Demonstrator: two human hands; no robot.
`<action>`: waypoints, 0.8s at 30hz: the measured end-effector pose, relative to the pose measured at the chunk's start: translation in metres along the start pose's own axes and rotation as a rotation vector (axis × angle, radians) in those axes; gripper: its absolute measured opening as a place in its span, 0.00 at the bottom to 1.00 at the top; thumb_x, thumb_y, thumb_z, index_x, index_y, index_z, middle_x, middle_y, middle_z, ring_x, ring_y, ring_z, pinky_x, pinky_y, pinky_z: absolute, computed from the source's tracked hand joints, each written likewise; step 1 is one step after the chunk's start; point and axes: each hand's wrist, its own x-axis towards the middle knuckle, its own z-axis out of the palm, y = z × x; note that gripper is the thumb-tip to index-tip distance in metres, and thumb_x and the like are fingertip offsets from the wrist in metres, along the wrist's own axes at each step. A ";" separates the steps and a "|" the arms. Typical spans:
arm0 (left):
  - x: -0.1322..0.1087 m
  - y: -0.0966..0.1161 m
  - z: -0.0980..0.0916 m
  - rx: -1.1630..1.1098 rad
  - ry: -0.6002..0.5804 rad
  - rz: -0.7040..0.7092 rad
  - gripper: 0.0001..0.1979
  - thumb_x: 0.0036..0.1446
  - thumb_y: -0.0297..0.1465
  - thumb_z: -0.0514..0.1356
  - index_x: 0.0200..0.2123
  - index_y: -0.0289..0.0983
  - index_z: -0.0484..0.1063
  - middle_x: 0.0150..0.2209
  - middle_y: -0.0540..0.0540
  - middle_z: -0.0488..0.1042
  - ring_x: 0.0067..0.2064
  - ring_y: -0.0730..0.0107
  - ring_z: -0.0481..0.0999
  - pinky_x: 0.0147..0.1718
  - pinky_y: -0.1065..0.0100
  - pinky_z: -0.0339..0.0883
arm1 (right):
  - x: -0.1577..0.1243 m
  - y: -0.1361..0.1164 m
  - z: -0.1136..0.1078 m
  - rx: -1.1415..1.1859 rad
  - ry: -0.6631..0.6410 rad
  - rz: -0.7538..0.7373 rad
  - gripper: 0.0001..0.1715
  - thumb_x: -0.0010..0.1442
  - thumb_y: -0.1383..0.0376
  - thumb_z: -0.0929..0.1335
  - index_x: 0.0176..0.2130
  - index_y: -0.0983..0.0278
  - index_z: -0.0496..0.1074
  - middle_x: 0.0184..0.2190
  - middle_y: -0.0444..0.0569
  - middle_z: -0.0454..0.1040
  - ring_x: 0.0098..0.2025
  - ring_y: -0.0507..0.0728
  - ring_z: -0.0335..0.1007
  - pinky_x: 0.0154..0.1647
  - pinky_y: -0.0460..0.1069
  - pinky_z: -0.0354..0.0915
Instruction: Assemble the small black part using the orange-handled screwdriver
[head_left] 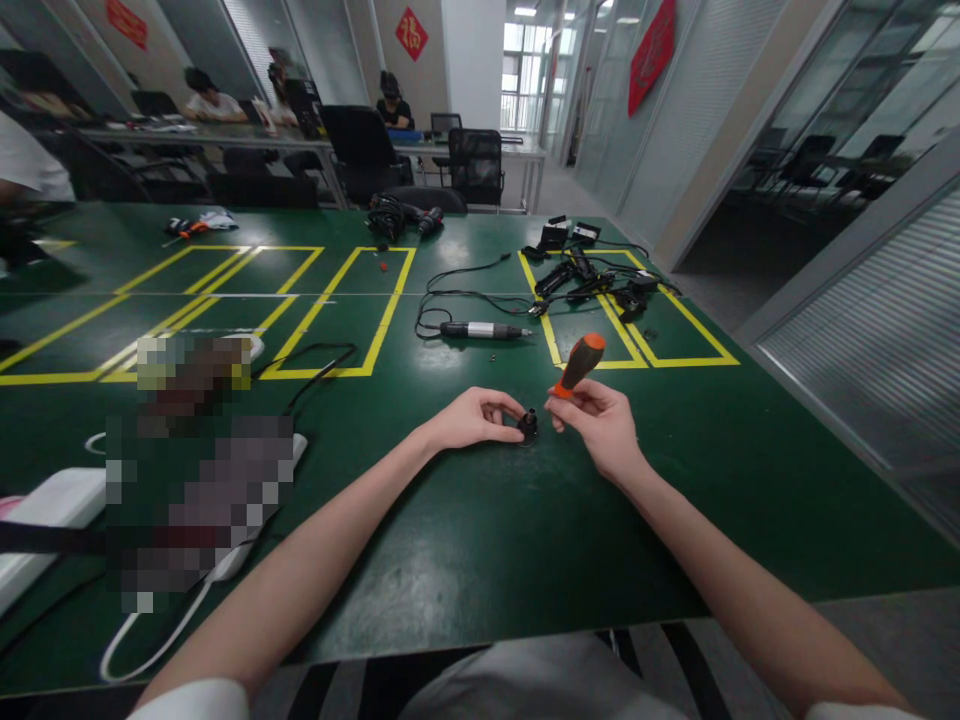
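Note:
My left hand (476, 418) is closed around the side of a small black part (529, 424), pinched between thumb and fingers on the green table. The part has a short upright stub on top; its exact kind is too small to tell. Just right of it, my right hand (596, 420) grips an orange and dark grey screwdriver (582, 365). Its handle leans up and to the right above my fingers, and the shaft is hidden by the hand. Beyond both hands lies a silver and black electric screwdriver (484, 330) with a cord.
Black cables and dark parts (581, 275) lie in a heap at the back right. A corded drill (427, 222) rests at the far edge. At left are blurred items with a white power strip (255, 520). Yellow tape (382, 320) marks the table (420, 570). People sit farther back.

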 end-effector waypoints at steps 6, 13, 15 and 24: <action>0.000 -0.002 0.000 -0.005 0.002 0.010 0.24 0.46 0.41 0.74 0.43 0.32 0.81 0.22 0.53 0.71 0.23 0.79 0.64 0.23 0.75 0.55 | -0.002 -0.001 0.000 0.057 -0.103 0.005 0.15 0.55 0.55 0.77 0.35 0.62 0.78 0.30 0.48 0.81 0.24 0.52 0.72 0.26 0.50 0.72; 0.001 -0.004 0.000 0.001 0.006 0.006 0.24 0.45 0.42 0.74 0.42 0.32 0.81 0.22 0.54 0.70 0.23 0.79 0.63 0.23 0.75 0.55 | -0.003 -0.002 0.002 0.026 -0.074 -0.023 0.14 0.51 0.56 0.79 0.30 0.62 0.78 0.28 0.45 0.78 0.22 0.51 0.68 0.24 0.49 0.68; 0.001 -0.004 0.000 -0.006 0.001 0.008 0.24 0.45 0.42 0.74 0.41 0.32 0.80 0.21 0.54 0.69 0.23 0.79 0.64 0.23 0.75 0.54 | -0.003 -0.002 0.002 0.019 -0.075 -0.024 0.14 0.54 0.55 0.78 0.31 0.62 0.79 0.28 0.46 0.79 0.22 0.51 0.68 0.24 0.49 0.68; 0.002 -0.005 0.002 -0.105 -0.013 -0.008 0.23 0.45 0.39 0.75 0.41 0.31 0.80 0.24 0.52 0.74 0.24 0.79 0.68 0.26 0.75 0.60 | -0.005 0.000 0.001 0.065 -0.087 -0.034 0.12 0.57 0.59 0.77 0.37 0.62 0.77 0.29 0.46 0.81 0.24 0.51 0.71 0.27 0.48 0.70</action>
